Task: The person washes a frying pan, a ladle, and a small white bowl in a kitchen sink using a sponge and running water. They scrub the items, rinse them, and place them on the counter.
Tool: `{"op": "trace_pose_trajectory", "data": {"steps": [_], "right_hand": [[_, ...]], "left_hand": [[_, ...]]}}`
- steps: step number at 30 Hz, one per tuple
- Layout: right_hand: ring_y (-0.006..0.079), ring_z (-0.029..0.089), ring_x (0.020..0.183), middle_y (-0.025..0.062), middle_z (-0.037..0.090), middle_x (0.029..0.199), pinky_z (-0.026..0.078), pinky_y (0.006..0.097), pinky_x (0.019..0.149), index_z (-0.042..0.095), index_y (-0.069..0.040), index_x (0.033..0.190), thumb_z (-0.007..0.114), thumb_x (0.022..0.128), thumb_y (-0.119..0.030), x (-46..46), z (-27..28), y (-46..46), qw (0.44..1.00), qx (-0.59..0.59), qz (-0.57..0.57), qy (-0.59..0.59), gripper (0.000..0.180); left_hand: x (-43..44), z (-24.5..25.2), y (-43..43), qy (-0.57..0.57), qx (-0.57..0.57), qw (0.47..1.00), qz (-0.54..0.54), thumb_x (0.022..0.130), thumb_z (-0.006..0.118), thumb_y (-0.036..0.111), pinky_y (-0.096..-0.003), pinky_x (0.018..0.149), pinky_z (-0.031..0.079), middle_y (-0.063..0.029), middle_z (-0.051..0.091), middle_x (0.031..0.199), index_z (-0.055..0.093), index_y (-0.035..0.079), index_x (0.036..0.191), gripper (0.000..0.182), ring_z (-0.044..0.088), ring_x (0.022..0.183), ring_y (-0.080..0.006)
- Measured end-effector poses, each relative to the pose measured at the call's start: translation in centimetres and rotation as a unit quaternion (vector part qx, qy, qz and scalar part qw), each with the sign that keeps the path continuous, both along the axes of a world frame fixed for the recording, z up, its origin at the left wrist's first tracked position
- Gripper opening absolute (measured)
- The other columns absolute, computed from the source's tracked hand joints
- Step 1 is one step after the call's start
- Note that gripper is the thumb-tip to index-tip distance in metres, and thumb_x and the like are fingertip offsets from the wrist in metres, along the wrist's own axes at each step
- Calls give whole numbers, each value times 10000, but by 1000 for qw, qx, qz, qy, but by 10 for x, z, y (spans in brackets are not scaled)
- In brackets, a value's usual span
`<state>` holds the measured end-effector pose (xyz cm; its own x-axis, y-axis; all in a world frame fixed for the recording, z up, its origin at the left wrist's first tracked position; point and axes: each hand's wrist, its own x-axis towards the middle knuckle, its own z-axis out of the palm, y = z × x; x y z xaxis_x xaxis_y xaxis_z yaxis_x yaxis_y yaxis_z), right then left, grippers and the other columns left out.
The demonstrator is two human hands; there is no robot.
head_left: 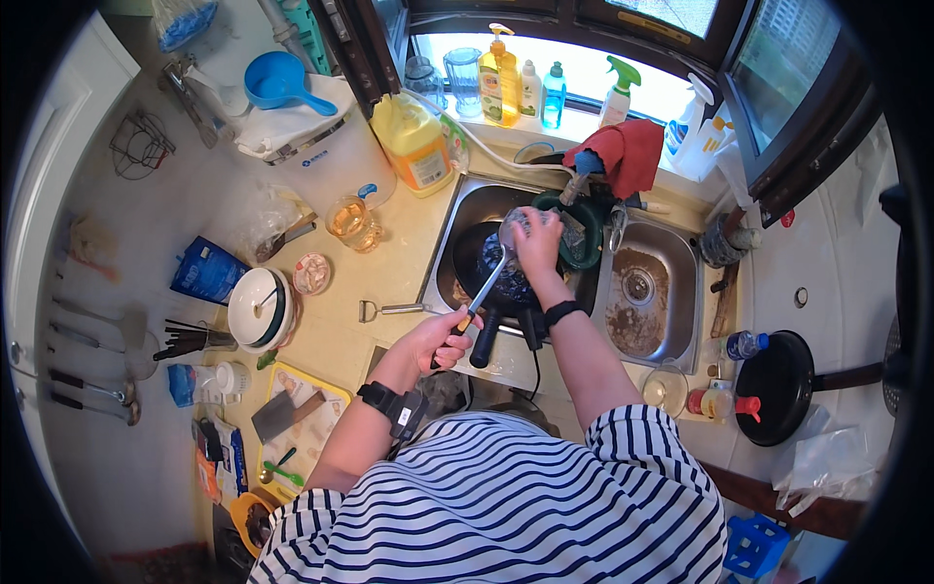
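Observation:
My left hand (445, 342) grips the black handle of a long metal utensil (487, 286), whose upper end reaches my right hand (538, 239) over the left sink basin. My right hand is curled around a clear, glassy item (513, 219), partly hidden by the fingers; whether it is a bowl or a lid I cannot tell. Below both lies a dark pan (467, 252) in the basin, with glossy wet contents or reflections. Its black handle (484, 339) points toward me over the sink edge, beside a second dark handle. A green basin (584, 248) sits right of my right hand.
The right sink basin (665, 321) has brown residue around its drain. A red cloth (633, 157) hangs by the faucet. A peeler (394, 309) and a glass cup (354, 223) lie left of the sink. A cleaver (281, 417) rests on a yellow-rimmed board (343, 390).

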<state>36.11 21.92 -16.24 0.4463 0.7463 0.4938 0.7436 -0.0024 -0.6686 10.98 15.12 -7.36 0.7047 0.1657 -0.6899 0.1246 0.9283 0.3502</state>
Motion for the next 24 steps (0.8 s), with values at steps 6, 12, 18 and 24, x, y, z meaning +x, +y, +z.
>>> {"op": "trace_pose_trajectory", "data": {"steps": [6, 12, 18, 24], "right_hand": [[381, 520, 1091, 176, 549, 1159, 441, 456, 957, 711, -219, 1100, 738, 807, -290, 1, -2, 2, 999, -28, -17, 18, 303], [390, 521, 1087, 181, 549, 1127, 435, 475, 936, 713, -191, 1053, 749, 797, -294, -1, -5, -5, 994, -52, 93, -14, 279], [405, 513, 1075, 222, 546, 1118, 424, 473, 938, 692, -118, 1040, 732, 828, -299, -1, -17, -13, 993, -10, -95, 62, 281], [379, 537, 1030, 199, 536, 1070, 433, 430, 931, 659, -90, 1050, 746, 834, -244, -18, -35, -14, 995, 24, -12, 93, 280]], "left_hand": [[-1, -1, -4, 30, 12, 999, -42, 1065, 288, 471, -206, 332, 165, 87, 301, 559, 538, 167, 1058, 393, 202, 390, -31], [-3, -7, 1, 15, 1, 1000, -20, 1063, 294, 478, -192, 332, 162, 82, 306, 589, 532, 170, 1081, 390, 188, 382, -25], [-8, -10, 4, 2, 4, 1000, 11, 1056, 307, 497, -194, 333, 159, 80, 301, 588, 526, 168, 1075, 396, 184, 390, -27], [-6, -8, 14, -22, 6, 999, 36, 1052, 311, 506, -203, 335, 152, 80, 290, 587, 528, 168, 1076, 402, 183, 397, -37]]}}
